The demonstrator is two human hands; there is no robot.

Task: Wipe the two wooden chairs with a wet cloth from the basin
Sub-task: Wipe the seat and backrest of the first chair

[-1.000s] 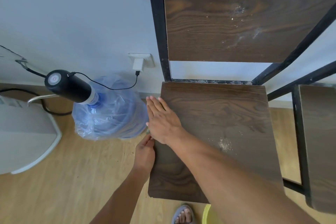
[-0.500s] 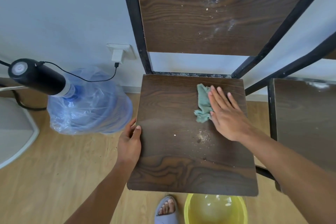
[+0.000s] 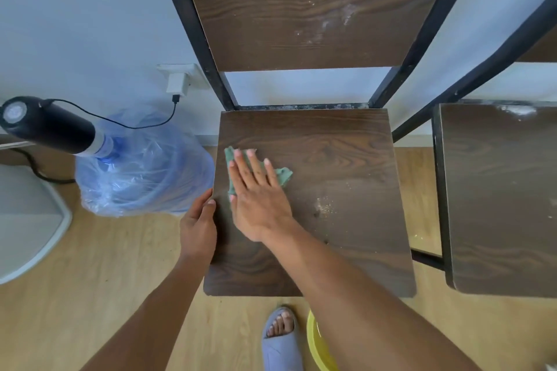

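Observation:
A dark wooden chair (image 3: pixel 340 144) with a black metal frame stands in front of me. My right hand (image 3: pixel 259 193) lies flat on a green cloth (image 3: pixel 283 175), pressing it onto the left part of the seat. My left hand (image 3: pixel 197 226) grips the seat's left edge. Pale crumbs (image 3: pixel 325 206) lie on the seat to the right of the cloth, and white smears mark the backrest (image 3: pixel 313 9). A second wooden chair (image 3: pixel 500 190) stands at the right, with white dust at its back edge. The yellow basin (image 3: pixel 316 343) sits on the floor under my right forearm, mostly hidden.
A blue water jug (image 3: pixel 141 172) wrapped in plastic, with a black pump (image 3: pixel 51 126) wired to a wall charger (image 3: pixel 177 83), stands left of the chair. A white appliance (image 3: pixel 27 220) is at the far left. My sandalled foot (image 3: pixel 280 337) rests on the wooden floor.
My right hand has swept the cloth from the seat's right side back to its left side. My left hand keeps its hold on the seat's left edge.

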